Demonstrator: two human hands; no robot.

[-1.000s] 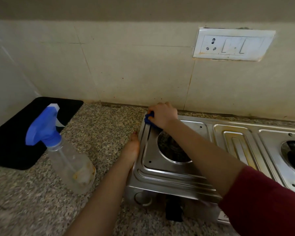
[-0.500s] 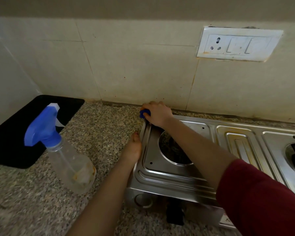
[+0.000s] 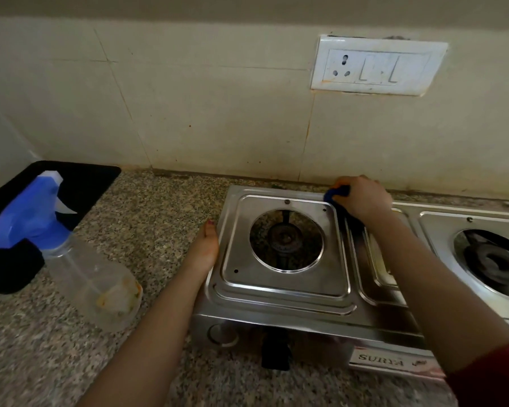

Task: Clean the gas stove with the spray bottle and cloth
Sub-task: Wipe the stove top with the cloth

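Observation:
The stainless steel gas stove (image 3: 285, 292) sits on the granite counter, its left burner (image 3: 285, 239) bare in a round opening. My right hand (image 3: 362, 198) presses a blue cloth (image 3: 334, 193) onto the stove's back edge, just right of the left burner plate. My left hand (image 3: 202, 251) rests flat against the stove's left side, fingers together, holding nothing. The clear spray bottle (image 3: 83, 274) with a blue trigger head stands on the counter to the left, apart from both hands.
A black mat (image 3: 83, 183) lies at the back left corner under the wall. A white socket and switch plate (image 3: 376, 66) is on the tiled wall. The right burner (image 3: 494, 262) and the black front knob (image 3: 275, 351) are in view.
My right hand with the blue cloth has slid right along the stove's back edge, from the left rear corner to past the left burner plate. The left hand stays put.

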